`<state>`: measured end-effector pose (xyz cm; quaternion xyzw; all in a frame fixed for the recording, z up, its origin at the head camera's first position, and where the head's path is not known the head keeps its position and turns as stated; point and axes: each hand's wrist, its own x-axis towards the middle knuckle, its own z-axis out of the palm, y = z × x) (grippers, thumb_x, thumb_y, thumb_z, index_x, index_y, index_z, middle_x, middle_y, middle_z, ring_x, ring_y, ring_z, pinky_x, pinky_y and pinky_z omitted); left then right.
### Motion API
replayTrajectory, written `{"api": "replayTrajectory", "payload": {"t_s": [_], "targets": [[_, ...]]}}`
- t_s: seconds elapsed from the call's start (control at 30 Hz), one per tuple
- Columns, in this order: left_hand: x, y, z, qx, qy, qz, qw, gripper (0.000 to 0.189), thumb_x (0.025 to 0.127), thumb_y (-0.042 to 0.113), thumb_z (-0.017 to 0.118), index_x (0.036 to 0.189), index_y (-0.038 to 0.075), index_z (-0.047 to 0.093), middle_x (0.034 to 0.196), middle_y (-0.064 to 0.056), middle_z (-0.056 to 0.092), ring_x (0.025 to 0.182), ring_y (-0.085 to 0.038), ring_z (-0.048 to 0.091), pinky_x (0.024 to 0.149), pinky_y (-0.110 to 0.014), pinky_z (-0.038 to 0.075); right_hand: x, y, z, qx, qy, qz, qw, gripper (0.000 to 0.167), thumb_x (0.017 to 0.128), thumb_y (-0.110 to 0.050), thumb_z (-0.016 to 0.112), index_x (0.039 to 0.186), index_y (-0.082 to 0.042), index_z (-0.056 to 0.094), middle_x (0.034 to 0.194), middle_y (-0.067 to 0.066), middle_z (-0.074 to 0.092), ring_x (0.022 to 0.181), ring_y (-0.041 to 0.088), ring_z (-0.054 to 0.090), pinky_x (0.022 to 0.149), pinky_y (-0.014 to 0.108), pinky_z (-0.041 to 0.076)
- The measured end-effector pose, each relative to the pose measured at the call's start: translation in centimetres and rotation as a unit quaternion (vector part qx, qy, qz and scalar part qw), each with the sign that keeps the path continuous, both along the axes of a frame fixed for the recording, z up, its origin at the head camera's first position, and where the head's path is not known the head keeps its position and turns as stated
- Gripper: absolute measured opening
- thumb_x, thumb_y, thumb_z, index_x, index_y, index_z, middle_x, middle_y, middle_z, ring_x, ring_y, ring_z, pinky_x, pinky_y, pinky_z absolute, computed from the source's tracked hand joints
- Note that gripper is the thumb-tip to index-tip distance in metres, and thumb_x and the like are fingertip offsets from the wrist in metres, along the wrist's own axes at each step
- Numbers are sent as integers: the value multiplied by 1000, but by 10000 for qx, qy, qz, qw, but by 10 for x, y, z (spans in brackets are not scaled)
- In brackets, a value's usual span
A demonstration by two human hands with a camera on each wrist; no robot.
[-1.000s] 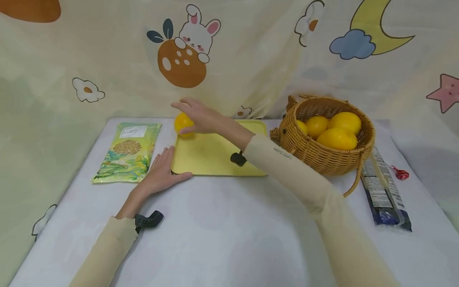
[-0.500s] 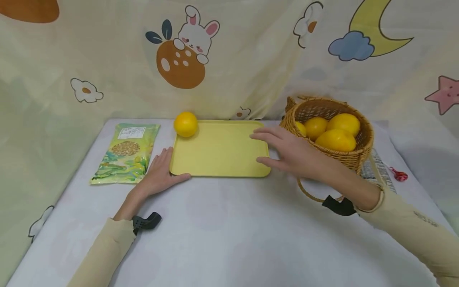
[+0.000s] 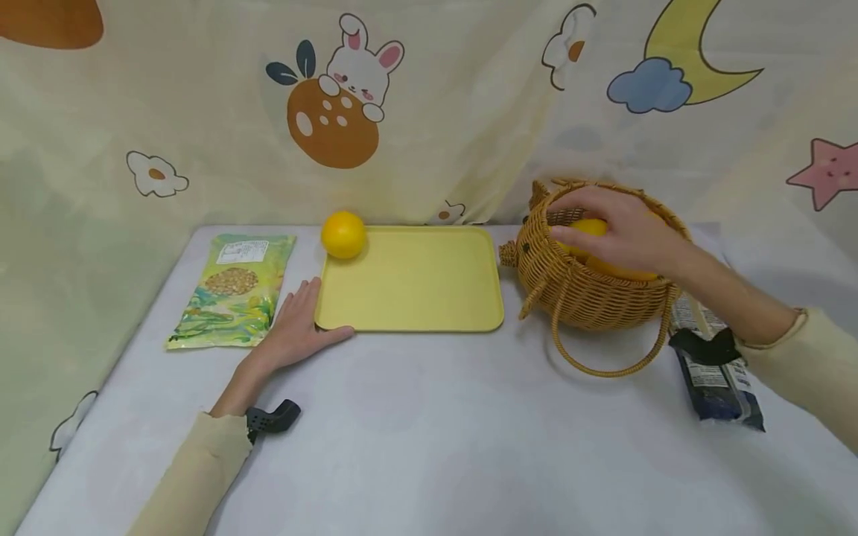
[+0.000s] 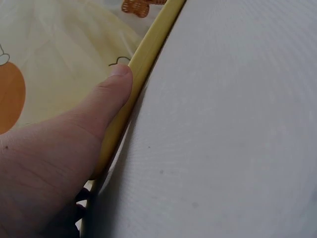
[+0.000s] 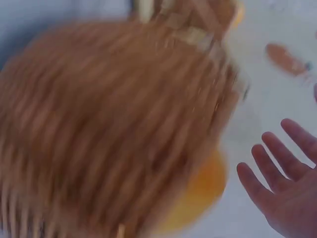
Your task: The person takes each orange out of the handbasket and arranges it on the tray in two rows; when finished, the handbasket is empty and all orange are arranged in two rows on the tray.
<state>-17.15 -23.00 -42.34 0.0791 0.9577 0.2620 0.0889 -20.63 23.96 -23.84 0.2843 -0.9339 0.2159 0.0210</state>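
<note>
On the yellow tray, a round orange sits at the back left corner. My left hand rests at the front left corner, fingers straight along the left side. Its thumb lies against the tray's front rim in the left wrist view. Over the mouth of the wicker basket is my right hand, fingers spread and partly hiding the yellow fruits inside. The right wrist view, blurred, shows the right hand's fingers apart from the fruit, with nothing gripped.
A green bag of beans lies left of the tray. The basket's handle loop hangs onto the table in front. A dark plastic package lies at the right, partly under the right arm. A printed cloth forms the back.
My right hand has left the orange at the tray's back left corner and moved right, past the tray's right edge, to over the basket. My left hand stays at the tray's corner.
</note>
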Motion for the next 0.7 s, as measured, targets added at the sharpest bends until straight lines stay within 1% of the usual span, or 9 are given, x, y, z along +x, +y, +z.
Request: {"api": "replayTrajectory", "payload": {"t_s": [0.07,0.1,0.17,0.23,0.33,0.47,0.57,0.63,0.7], "targets": [[0,1,0,-7,4,2,10000,122,79,72,60,155,5,-8,164,-17,-5,153,-34,-6,124,-53,-3,-11,14,8,338,-329,-248,9986,45,96,-38,58,131,-9,57,132,15,58,117,34,53,96,56,44],[0,1,0,-5,0,2,10000,122,79,72,60,155,5,-8,164,-16,-6,152,-34,-6,124,-53,-3,-18,22,11,541,-527,-290,9967,46,97,-40,56,132,-9,57,132,16,57,117,35,53,96,57,44],[0,1,0,-22,-20,16,10000,122,79,73,60,155,6,-9,164,-15,-6,153,-33,-6,124,-52,-3,-31,36,15,1001,-934,-271,9902,49,98,-42,52,134,-8,55,134,18,56,118,36,52,97,59,44],[1,0,0,-25,-39,21,10000,122,79,73,60,155,6,-9,164,-15,-6,153,-33,-6,124,-52,-3,-44,49,17,1394,-1365,-141,9807,51,99,-43,50,135,-7,54,136,18,55,120,36,52,99,60,44],[1,0,1,-9,-39,23,10000,122,79,73,60,155,6,-9,164,-16,-6,153,-34,-6,124,-53,-4,-59,61,21,1799,-2036,246,9621,53,100,-42,46,139,-6,51,139,20,54,121,35,53,98,56,48],[2,0,1,32,-58,35,10000,122,79,73,60,155,6,-9,164,-16,-6,153,-34,-6,124,-53,-4,-70,66,23,1975,-3004,577,9314,53,101,-40,44,143,-8,46,144,21,48,123,35,53,93,49,55],[2,0,1,29,-70,41,10000,122,79,73,60,155,6,-8,164,-16,-5,153,-34,-6,124,-53,-4,-74,64,22,2086,-3515,664,9102,52,101,-41,44,144,-13,47,148,20,44,127,37,49,91,51,55],[2,0,1,30,-44,44,10000,122,79,72,60,155,6,-7,164,-17,-5,153,-34,-5,124,-53,-3,-76,62,21,2138,-3802,743,8968,50,101,-41,43,144,-16,48,150,20,41,129,39,46,92,55,53],[2,1,2,41,-26,41,10000,122,79,72,60,155,5,-7,164,-18,-4,152,-35,-5,124,-54,-4,-78,60,19,2224,-4001,807,8854,49,101,-42,43,143,-19,48,152,20,40,131,39,45,94,59,51]]}}
